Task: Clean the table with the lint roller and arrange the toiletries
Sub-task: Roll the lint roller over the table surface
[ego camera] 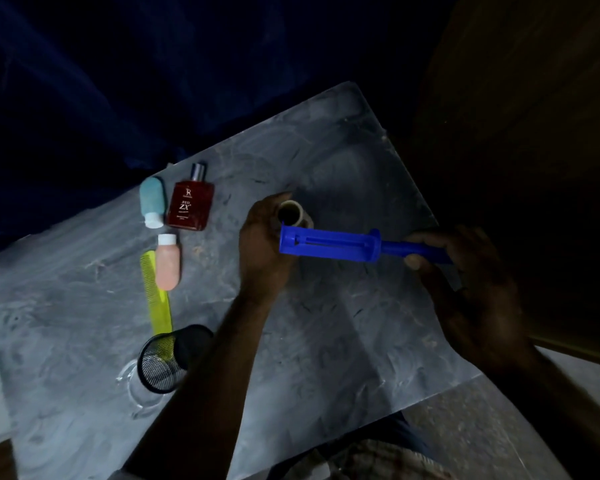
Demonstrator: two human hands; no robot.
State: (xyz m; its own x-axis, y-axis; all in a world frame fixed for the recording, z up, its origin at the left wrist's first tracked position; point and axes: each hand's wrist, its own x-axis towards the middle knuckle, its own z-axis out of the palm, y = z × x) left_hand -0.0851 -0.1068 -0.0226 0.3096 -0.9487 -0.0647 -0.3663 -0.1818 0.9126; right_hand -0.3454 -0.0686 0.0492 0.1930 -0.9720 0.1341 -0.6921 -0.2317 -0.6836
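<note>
My right hand (465, 271) grips the handle of a blue lint roller frame (329, 245), held level above the grey marbled table (326, 341). My left hand (262, 244) holds a pale adhesive roll (293, 214) at the frame's far end; the roll sits just behind the frame, off it. On the table's left lie a teal bottle (150, 200), a red perfume bottle (190, 204), a pink bottle (168, 261) and a yellow-green comb (156, 292).
A black mesh cup (168, 358) lies on its side near the front left, over the comb's end, with a clear glass item (136, 386) beside it. Dark blue fabric (118, 81) hangs behind the table. A wooden surface (534, 133) stands at right.
</note>
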